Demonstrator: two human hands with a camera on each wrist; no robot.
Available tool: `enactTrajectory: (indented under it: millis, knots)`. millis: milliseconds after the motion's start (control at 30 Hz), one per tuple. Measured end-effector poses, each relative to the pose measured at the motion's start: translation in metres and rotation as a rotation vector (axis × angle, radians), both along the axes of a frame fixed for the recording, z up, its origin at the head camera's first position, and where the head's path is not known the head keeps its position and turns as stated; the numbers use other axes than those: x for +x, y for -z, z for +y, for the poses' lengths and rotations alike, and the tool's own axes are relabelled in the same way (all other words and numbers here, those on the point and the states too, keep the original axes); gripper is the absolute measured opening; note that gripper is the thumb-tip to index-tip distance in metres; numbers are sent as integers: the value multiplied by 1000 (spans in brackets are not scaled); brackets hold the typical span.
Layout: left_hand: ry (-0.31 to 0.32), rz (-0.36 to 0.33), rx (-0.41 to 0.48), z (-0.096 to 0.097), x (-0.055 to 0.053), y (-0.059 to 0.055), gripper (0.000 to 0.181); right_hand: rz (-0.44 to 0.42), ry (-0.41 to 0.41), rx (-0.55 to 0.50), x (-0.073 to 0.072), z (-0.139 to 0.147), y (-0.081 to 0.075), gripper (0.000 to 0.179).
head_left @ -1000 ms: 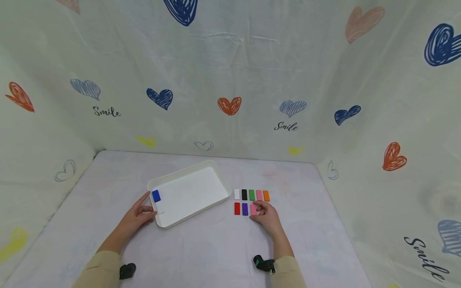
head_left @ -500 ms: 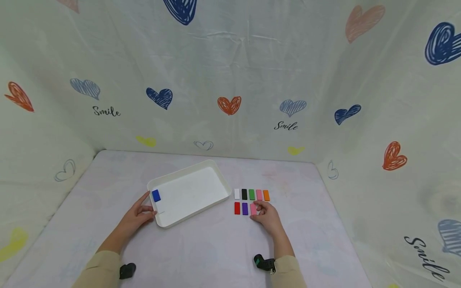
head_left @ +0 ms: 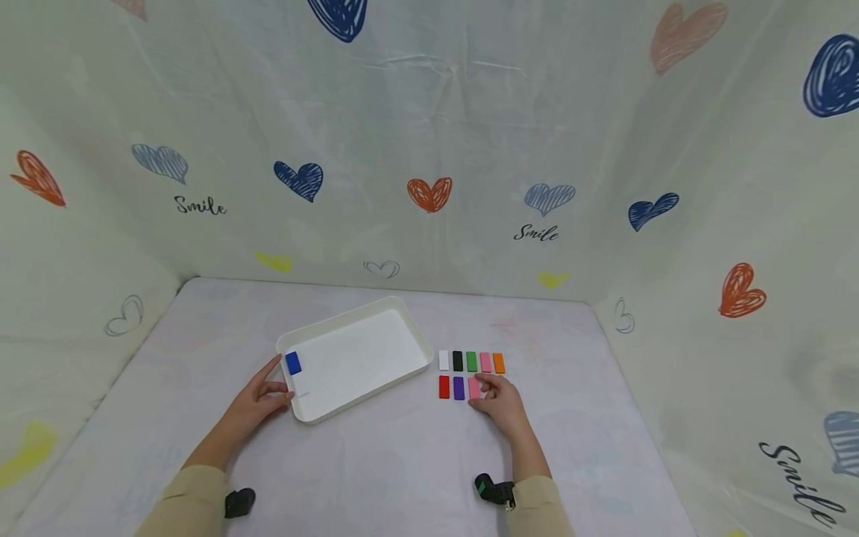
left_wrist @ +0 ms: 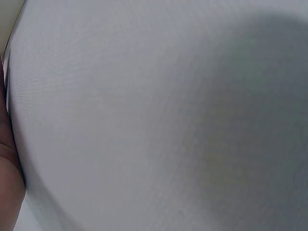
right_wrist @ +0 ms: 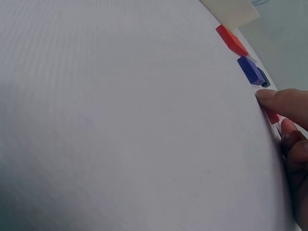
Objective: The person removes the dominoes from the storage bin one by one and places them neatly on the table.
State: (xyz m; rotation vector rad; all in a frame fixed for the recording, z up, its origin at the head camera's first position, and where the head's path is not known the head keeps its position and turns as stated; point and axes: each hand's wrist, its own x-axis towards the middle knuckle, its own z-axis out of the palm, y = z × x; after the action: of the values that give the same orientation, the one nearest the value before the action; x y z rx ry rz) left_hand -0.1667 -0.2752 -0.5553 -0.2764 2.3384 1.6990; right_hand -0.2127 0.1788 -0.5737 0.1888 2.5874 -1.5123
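Observation:
In the head view, my left hand [head_left: 255, 400] rests against the left end of the white tray [head_left: 359, 302], with its index finger and thumb touching the rim. A blue block [head_left: 293, 363] lies inside the tray by that end. To the tray's right, my right hand [head_left: 502, 403] holds a pink block [head_left: 474, 388] between thumb and index finger, at the right end of the front row. Beside it lie a purple block [head_left: 459, 388] and a red block [head_left: 444, 387]. The right wrist view shows the thumb partly covering the held block.
Behind the front row lie white [head_left: 444, 361], black [head_left: 458, 361], green [head_left: 472, 362], pink [head_left: 486, 362] and orange blocks [head_left: 499, 363]. A pale cloth covers the table [head_left: 376, 477]. A heart-printed curtain [head_left: 376, 112] encloses the back and sides.
The head view has shifted very slightly. Both hands, the tray and the blocks keep their places relative to one another.

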Motion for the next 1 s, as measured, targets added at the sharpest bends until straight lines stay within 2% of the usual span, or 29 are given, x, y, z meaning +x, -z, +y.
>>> enactTrajectory:
  millis: [533, 733, 800, 1000]
  knots:
    - [2, 4, 13, -1, 0, -1, 91, 28, 9, -27, 0, -1, 2, 49]
    - [-1, 6, 25, -2, -1, 2, 91, 56, 90, 9, 11, -15, -3, 46]
    - [0, 4, 19, -2, -1, 3, 91, 55, 115, -11, 16, -22, -5, 44]
    - [-4, 4, 10, -2, -1, 4, 91, 66, 80, -125, 27, -51, -16, 40]
